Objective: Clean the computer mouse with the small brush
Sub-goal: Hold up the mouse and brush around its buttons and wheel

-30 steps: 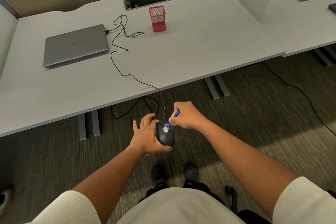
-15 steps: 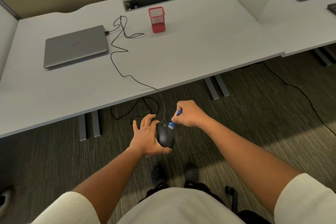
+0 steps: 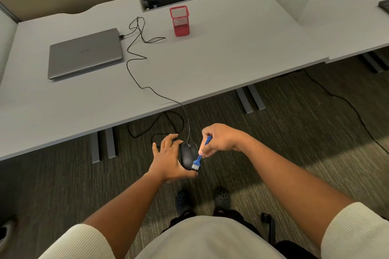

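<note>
**Brush meets mouse below the desk edge**

A person's left hand (image 3: pixel 168 159) cradles a black computer mouse (image 3: pixel 188 154) in front of the grey desk (image 3: pixel 221 65), thumb curled under it. The right hand (image 3: pixel 221 140) pinches a small blue brush (image 3: pixel 200 156), bristles touching the mouse's near end. The cable (image 3: pixel 134 73) trails up to a closed laptop (image 3: pixel 84 53).

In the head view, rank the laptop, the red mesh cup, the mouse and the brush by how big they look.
Largest to smallest:
1. laptop
2. red mesh cup
3. mouse, nearer the camera and partly hidden, so this ranking against the cup is unsure
4. brush
</note>
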Tool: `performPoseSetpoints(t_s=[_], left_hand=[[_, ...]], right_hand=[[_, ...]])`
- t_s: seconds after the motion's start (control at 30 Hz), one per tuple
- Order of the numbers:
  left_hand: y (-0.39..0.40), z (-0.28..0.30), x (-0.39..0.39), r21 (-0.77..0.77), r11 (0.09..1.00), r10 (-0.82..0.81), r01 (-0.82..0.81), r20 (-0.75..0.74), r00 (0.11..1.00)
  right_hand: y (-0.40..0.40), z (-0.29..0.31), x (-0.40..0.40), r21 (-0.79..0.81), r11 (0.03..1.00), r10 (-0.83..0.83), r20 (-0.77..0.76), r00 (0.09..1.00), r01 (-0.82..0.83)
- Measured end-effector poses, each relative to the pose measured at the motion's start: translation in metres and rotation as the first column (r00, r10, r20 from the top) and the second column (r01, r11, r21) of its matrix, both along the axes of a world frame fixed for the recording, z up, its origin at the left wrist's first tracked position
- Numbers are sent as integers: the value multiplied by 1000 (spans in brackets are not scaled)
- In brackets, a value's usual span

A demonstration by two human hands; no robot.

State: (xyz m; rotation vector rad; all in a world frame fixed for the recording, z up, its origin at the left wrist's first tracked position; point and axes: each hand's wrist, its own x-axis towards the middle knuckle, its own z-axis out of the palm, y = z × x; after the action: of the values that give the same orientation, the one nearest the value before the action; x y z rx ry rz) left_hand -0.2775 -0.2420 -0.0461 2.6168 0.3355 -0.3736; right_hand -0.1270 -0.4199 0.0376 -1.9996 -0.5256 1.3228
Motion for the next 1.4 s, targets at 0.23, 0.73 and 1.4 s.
performPoseSetpoints(t_s=[0.23, 0.73, 1.4], left_hand=[[5, -1, -2, -22, 1000, 2, -1, 17, 1000], [4, 1, -9, -140, 990, 20, -12, 59, 998], [9, 4, -12, -75, 996, -48, 56, 101, 994]], right_hand=[[-7, -9, 6, 28, 993, -120, 231, 966, 117], [0, -21, 4, 50, 977, -211, 387, 898, 208], [-14, -12, 15, 129, 974, -170, -121, 978, 186]])
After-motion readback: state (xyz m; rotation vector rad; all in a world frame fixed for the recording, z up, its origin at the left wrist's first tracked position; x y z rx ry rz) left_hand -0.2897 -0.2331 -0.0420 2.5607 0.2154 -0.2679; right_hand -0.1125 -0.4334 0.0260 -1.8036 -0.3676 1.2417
